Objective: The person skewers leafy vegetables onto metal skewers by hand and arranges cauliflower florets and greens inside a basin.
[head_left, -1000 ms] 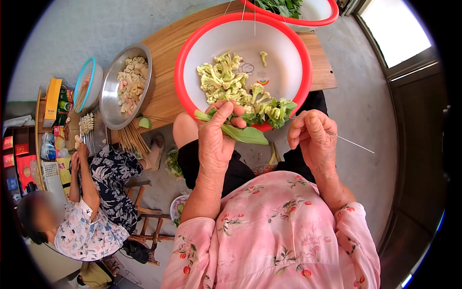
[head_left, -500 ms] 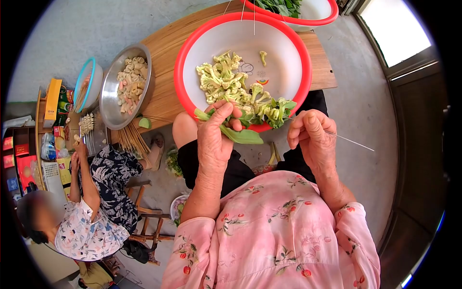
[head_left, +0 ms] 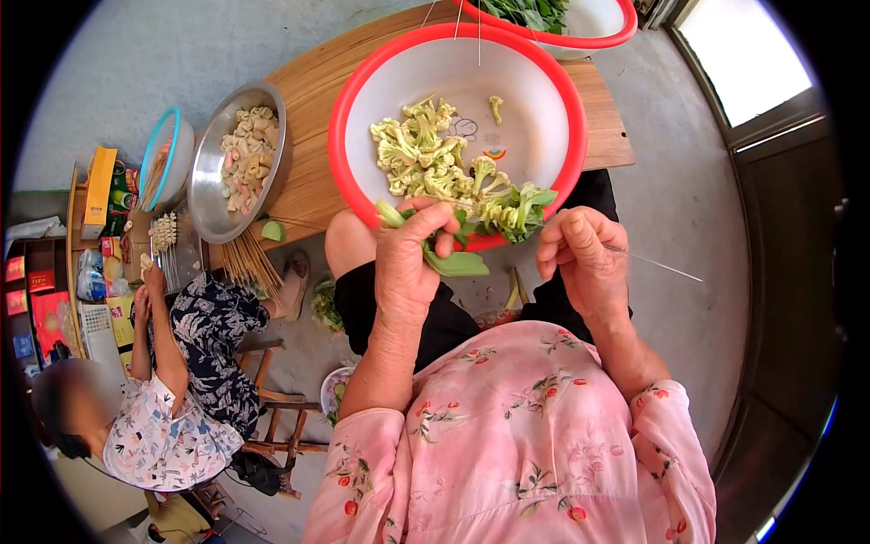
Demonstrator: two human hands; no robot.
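Note:
My left hand (head_left: 410,258) pinches a leafy green (head_left: 459,265), its pale stem poking out past the fingers on the left. Closed around a thin metal skewer (head_left: 668,267), my right hand (head_left: 591,258) is to the right; the skewer's bare end sticks out behind it. Bunched green leaves (head_left: 515,214) sit between the two hands, apparently threaded on the skewer, over the near rim of a red-rimmed white basin (head_left: 343,118). Cut cauliflower florets (head_left: 421,150) lie in that basin. Where the skewer's tip is, I cannot make out.
A steel bowl (head_left: 207,172) of pale pieces stands on the wooden table (head_left: 308,109), near bamboo skewers (head_left: 243,270). Another basin (head_left: 598,38) with greens is at the back. A co-worker (head_left: 172,426) sits at the left, handling skewered food. A door (head_left: 788,227) is at the right.
My left hand has shifted slightly right with the leafy green, closer to the bunched leaves. My right hand has moved slightly left with the skewer.

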